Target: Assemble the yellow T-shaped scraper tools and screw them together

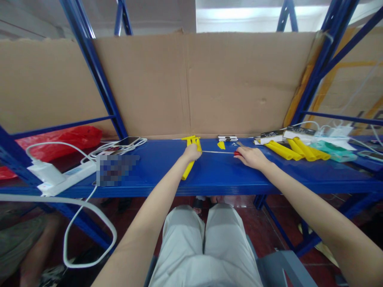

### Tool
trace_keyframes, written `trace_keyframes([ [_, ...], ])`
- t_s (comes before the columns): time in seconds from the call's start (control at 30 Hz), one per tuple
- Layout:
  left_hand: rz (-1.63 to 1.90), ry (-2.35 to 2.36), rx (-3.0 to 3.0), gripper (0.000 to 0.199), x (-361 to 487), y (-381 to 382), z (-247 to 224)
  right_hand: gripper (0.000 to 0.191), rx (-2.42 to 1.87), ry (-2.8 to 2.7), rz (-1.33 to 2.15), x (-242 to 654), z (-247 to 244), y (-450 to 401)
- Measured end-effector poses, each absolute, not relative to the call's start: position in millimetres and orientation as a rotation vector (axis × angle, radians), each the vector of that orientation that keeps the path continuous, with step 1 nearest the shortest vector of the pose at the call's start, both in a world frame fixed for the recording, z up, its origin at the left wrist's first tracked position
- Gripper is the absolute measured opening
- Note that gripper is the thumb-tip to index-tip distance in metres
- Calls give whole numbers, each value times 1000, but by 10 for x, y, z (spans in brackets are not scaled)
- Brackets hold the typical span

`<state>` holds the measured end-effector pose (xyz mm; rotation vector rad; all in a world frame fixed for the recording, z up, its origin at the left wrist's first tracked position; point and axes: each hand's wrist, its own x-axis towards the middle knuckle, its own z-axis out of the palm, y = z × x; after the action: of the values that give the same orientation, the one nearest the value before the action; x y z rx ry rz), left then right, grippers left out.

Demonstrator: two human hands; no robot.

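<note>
On the blue shelf, my left hand [192, 152] is closed around a yellow T-shaped tool [188, 170], its handle slanting toward the front edge. My right hand [249, 156] grips the red handle [237, 153] of a screwdriver. The thin metal shaft [218, 152] runs left from it to the yellow tool, with its tip at my left hand. A small yellow piece [221, 145] lies behind the shaft, beside a stack of black-and-white strips [228, 138]. Small silvery bits [226, 144] lie near it.
Several yellow handles [279, 150], black-and-white boxes [271, 136] and a green plastic bag [335, 151] lie at the right. At the left are a white power strip [70, 178], coiled cable and a red bag [62, 141]. Cardboard [209, 87] stands behind the shelf.
</note>
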<state>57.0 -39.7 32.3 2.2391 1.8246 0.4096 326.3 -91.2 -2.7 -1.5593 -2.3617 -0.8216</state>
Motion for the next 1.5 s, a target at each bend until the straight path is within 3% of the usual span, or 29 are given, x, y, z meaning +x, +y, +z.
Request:
trace_keyframes([
  [0.43, 392, 1846, 2321, 36, 573, -386, 304, 18, -1667, -2376, -748, 3257, -30, -894],
  [0.7, 400, 1871, 2336, 37, 576, -399, 297, 33, -1627, -2401, -723, 3243, -29, -910],
  [1.07, 384, 1885, 2420, 42, 605, -424, 304, 20, -1662, -2367, -732, 3257, -37, -883],
  [1.5, 392, 1906, 2390, 44, 604, -416, 294, 32, -1612, -2368, -691, 3242, -30, -909],
])
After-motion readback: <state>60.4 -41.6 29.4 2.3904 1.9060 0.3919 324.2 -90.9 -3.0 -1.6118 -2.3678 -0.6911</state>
